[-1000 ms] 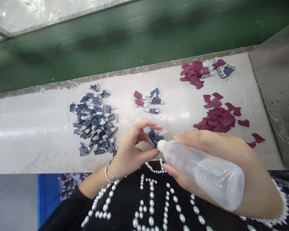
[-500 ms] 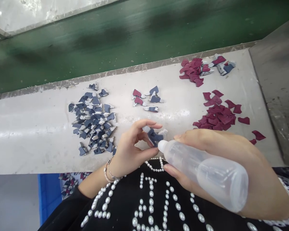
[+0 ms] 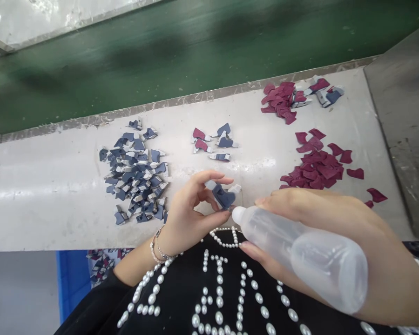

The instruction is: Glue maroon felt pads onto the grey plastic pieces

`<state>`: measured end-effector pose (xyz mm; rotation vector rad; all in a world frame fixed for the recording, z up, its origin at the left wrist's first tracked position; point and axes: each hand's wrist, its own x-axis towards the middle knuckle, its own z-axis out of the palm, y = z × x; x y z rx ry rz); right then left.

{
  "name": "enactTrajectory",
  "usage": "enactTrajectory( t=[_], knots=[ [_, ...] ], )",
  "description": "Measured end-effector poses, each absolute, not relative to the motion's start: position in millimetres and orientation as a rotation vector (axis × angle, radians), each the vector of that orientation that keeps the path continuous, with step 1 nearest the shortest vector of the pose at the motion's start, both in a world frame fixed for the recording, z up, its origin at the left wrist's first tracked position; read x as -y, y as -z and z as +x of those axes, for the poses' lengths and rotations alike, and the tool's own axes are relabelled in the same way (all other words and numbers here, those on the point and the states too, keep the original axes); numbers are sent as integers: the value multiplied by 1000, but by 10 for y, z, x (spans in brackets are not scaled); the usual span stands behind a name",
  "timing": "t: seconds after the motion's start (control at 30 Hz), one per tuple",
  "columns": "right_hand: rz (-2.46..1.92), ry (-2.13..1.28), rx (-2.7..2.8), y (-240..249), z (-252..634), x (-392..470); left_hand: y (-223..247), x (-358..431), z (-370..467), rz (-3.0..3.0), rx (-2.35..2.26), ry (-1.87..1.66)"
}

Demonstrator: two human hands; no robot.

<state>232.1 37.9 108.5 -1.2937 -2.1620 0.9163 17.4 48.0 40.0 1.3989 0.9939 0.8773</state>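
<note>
Between the thumb and fingers of my left hand (image 3: 192, 204) is a small blue-and-white plastic piece (image 3: 222, 194), held with its curved blue face turned up. My right hand (image 3: 321, 209) is wrapped round a translucent squeeze bottle (image 3: 300, 251), which lies tilted with its white tip pointing left. That tip sits just right of the piece, close to my left thumb, with a small gap to the blue face. Some clear liquid seems to be in the bottle, though its level is hard to make out.
A heap of blue-and-white pieces (image 3: 136, 172) lies left on the white table (image 3: 56, 186). Several pieces, two with maroon faces (image 3: 201, 145), sit mid-table. Maroon flat parts (image 3: 317, 170) are piled at right, more (image 3: 279, 100) behind. A green conveyor belt (image 3: 195, 56) runs along the back; a blue bin (image 3: 73, 284) stands below.
The bottle has drawn back slightly to the right and down, so its tip is now off the blue piece. My left hand still holds the piece in nearly the same spot.
</note>
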Motion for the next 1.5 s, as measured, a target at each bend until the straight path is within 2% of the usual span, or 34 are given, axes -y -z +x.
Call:
enactTrajectory(
  t=[0.43, 0.63, 0.8, 1.0, 1.5],
  knots=[
    [-1313, -972, 2163, -1109, 2309, -382, -413, -488, 180, 1427, -1009, -916],
    [-1302, -806, 2143, -1116, 2308, -388, -419, -485, 177, 1477, -1068, -913],
    [-1328, -910, 2180, -1083, 2294, -360, -418, -485, 182, 1504, -1094, -917],
    [-1363, -812, 2072, -1114, 2305, -396, -423, -498, 190, 1523, -1073, -924],
    [-1337, -913, 2032, -1138, 2326, -432, -421, -494, 185, 1494, -1052, -894]
  ],
)
